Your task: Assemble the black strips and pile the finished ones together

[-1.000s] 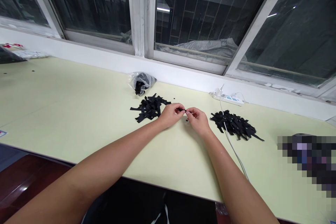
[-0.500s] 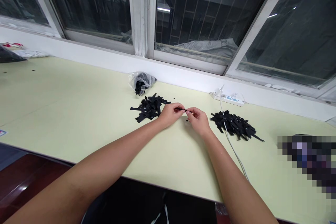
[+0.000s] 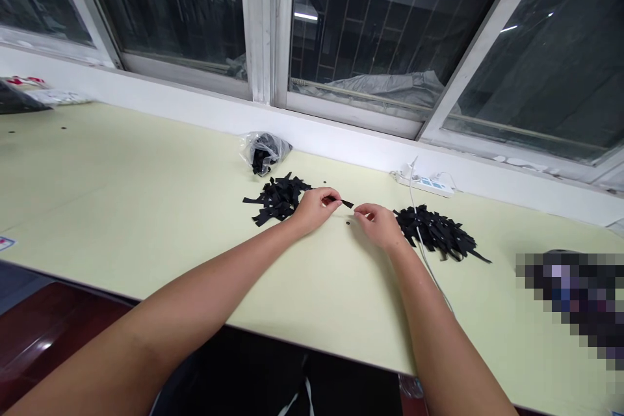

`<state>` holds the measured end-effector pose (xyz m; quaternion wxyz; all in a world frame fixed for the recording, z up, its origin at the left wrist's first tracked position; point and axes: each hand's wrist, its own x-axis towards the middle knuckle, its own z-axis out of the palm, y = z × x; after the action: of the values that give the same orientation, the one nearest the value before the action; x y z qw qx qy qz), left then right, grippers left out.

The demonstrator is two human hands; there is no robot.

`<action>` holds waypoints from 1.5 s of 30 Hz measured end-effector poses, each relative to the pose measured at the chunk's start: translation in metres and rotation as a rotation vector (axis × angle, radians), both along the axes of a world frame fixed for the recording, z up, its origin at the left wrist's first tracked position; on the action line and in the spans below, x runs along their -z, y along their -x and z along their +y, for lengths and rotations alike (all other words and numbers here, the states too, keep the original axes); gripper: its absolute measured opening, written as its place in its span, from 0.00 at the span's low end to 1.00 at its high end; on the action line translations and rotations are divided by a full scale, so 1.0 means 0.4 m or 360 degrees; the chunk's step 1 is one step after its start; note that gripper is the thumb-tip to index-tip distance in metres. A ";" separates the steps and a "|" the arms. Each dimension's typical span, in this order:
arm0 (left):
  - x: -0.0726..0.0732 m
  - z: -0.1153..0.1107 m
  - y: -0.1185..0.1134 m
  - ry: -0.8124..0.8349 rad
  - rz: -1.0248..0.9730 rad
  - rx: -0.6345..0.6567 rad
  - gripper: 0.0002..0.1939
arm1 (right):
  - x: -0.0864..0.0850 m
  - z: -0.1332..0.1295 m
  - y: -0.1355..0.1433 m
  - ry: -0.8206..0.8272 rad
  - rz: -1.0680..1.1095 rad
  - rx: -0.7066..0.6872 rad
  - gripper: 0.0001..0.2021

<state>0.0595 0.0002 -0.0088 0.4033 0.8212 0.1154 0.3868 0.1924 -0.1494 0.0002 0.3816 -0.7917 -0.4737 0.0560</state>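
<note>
Between the thumb and fingers of my left hand [image 3: 316, 209] is a short black fabric strip [image 3: 346, 203], its free end pointing right. My right hand [image 3: 379, 224] is just beyond that end, apart from it, with thumb and forefinger pinched together; whatever may be in the pinch is too small to make out. A small black disc [image 3: 348, 223] lies on the table below the gap between my hands. Beside my left hand spreads a loose pile of black strips [image 3: 277, 198]. A second, denser pile of black strips [image 3: 436, 233] lies to the right of my right hand.
A clear plastic bag [image 3: 266, 153] with black pieces stands behind the left pile. A white cable [image 3: 429, 266] crosses the right pile from a power strip [image 3: 429, 186] by the wall. Bags [image 3: 29, 94] lie far left on the pale table [image 3: 146, 188]. A pixelated patch covers the right edge.
My right hand has come off the black strip and shifted slightly right. The strip's end now shows free, while my left hand keeps hold almost in place.
</note>
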 end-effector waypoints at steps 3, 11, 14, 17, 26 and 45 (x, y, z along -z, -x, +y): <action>-0.002 0.001 0.002 -0.0110 0.0025 -0.0008 0.04 | 0.004 0.003 0.007 0.0186 -0.0215 -0.0092 0.08; -0.009 -0.003 0.008 -0.0181 0.0051 -0.0030 0.03 | 0.011 0.028 0.019 0.0447 -0.0293 -0.0031 0.06; -0.010 -0.002 0.009 -0.0197 0.0058 -0.0055 0.03 | 0.012 0.033 0.023 0.0520 -0.0398 -0.0027 0.06; -0.012 0.002 0.010 -0.0206 0.0060 -0.0128 0.04 | 0.019 0.034 0.029 0.0503 -0.0553 -0.0056 0.06; -0.016 0.002 0.014 -0.0171 0.0106 -0.0064 0.05 | 0.003 0.018 0.014 -0.0115 -0.0356 0.0101 0.04; -0.013 -0.034 0.012 0.0118 0.0112 0.0206 0.05 | 0.011 0.033 0.025 -0.0447 0.0520 -0.0265 0.12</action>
<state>0.0545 -0.0133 -0.0035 0.4533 0.8245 0.0904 0.3264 0.1826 -0.1361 -0.0043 0.5538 -0.6695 -0.4724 0.1481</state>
